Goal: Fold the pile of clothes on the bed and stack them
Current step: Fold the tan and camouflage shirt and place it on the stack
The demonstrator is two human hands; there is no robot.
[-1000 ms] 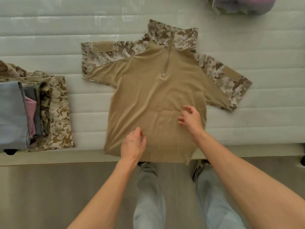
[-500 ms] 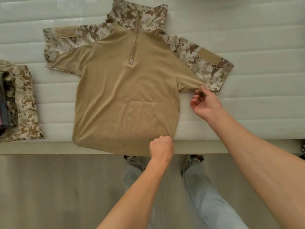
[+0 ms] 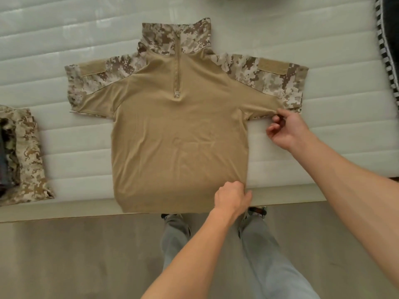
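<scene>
A tan short-sleeved shirt (image 3: 172, 137) with camouflage sleeves, a camouflage collar and a front zip lies flat, face up, on the white mattress (image 3: 64, 39). Its hem hangs slightly over the near edge. My left hand (image 3: 232, 198) grips the hem at the shirt's lower right corner with curled fingers. My right hand (image 3: 286, 131) pinches the lower edge of the right sleeve near the armpit. A stack of folded clothes (image 3: 19, 156) with a camouflage piece on the outside sits at the left edge of the bed.
The bed's near edge (image 3: 75, 210) runs across the view, with grey floor below and my legs standing against it. A black-and-white patterned fabric (image 3: 386, 50) lies at the far right of the mattress.
My hands left the shirt's middle; the left took hold of the lower right hem, the right took the right sleeve edge. The sleeve has been pulled out flatter to the right.
</scene>
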